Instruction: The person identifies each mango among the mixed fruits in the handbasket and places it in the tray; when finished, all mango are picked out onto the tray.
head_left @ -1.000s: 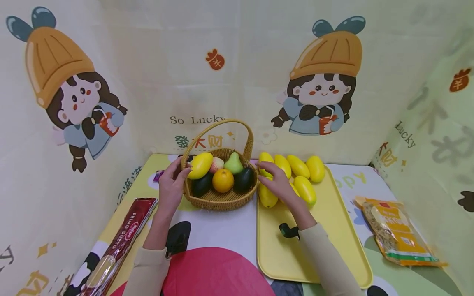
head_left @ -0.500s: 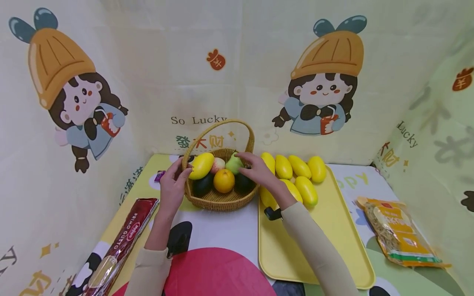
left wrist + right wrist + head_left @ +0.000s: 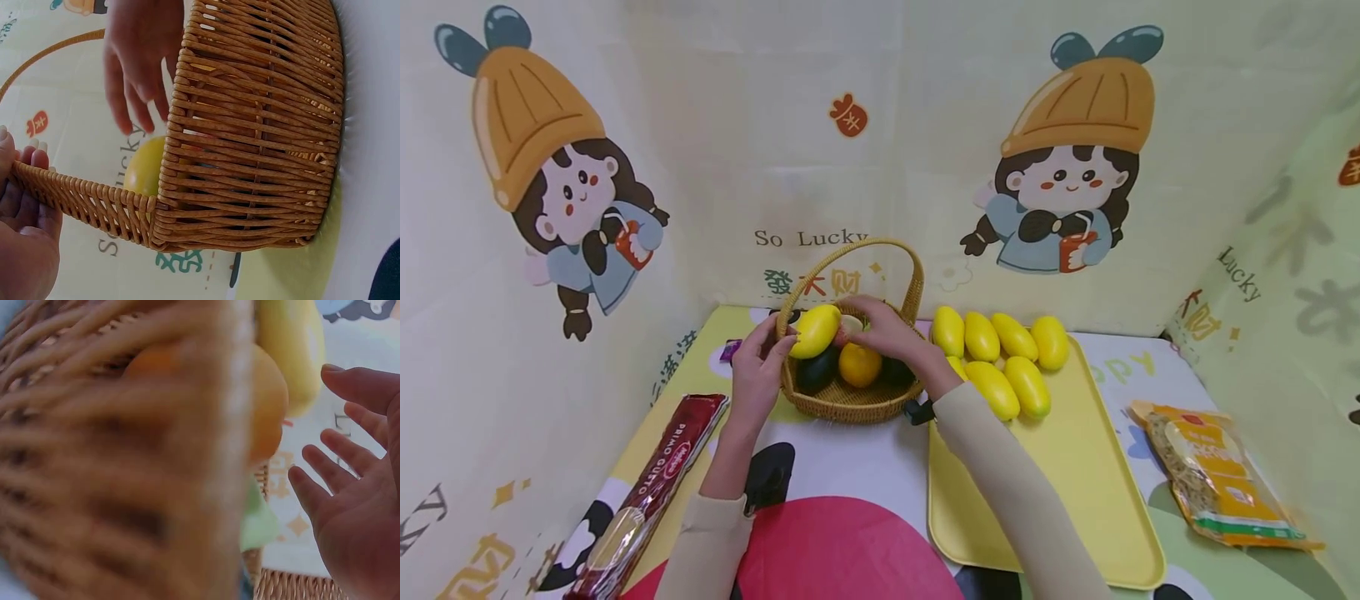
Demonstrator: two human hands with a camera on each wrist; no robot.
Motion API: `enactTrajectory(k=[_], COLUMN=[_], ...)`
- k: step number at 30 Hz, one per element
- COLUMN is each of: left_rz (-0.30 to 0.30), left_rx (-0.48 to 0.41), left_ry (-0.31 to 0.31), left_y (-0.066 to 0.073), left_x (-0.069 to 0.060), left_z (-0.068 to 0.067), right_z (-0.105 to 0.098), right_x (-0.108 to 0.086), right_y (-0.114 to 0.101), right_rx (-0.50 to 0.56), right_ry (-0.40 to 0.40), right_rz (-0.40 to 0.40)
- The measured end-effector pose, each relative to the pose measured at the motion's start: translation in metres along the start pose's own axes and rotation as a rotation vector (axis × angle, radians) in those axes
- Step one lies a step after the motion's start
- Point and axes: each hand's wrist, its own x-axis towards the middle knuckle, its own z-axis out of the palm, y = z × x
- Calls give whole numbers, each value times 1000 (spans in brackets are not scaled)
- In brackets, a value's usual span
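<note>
A wicker basket [image 3: 850,410] with an arched handle stands near the back wall. My left hand [image 3: 756,367] holds the left side of its handle [image 3: 94,194], with fingers and thumb about the wicker. Over the basket, my right hand [image 3: 886,329] reaches in from the right, its fingers extended and spread in the right wrist view, holding nothing. Near its fingertips is a yellow mango [image 3: 817,331] at the basket's left side. An orange [image 3: 859,365], a pinkish peach [image 3: 847,331] and dark oval fruits [image 3: 817,371] lie inside. The green pear [image 3: 259,522] is mostly hidden.
Right of the basket, a yellow tray [image 3: 1045,492] bears several mangoes [image 3: 1027,387] at its far end. A bag of dry food [image 3: 1217,475] lies farther right. On the left are a long red packet [image 3: 655,492] and a small purple wrapper [image 3: 730,350].
My right hand has moved left from beside the basket's right rim, across the pear, towards the mango in the basket. The left hand has stayed at the handle. The head view has shifted slightly.
</note>
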Motion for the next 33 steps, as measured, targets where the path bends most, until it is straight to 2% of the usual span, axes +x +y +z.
enactTrajectory(k=[4, 6, 14, 20, 23, 33], left_rz=[2, 2, 50, 81, 89, 96], left_rx=[0, -6, -38, -27, -27, -38], left_ry=[-10, -13, 0, 11, 11, 12], left_y=[13, 12, -18, -19, -19, -20], left_x=[-7, -7, 4, 5, 5, 5], left_z=[0, 0, 2, 1, 1, 1], right_z=[7, 11, 19, 23, 25, 26], right_x=[9, 12, 22, 26, 26, 22], right_y=[-5, -5, -10, -15, -16, -18], right_rx=[-8, -31, -156, -292, -284, -140], right_ry=[-36, -53, -131, -157, -164, -151], right_rz=[7, 3, -65, -105, -94, -1])
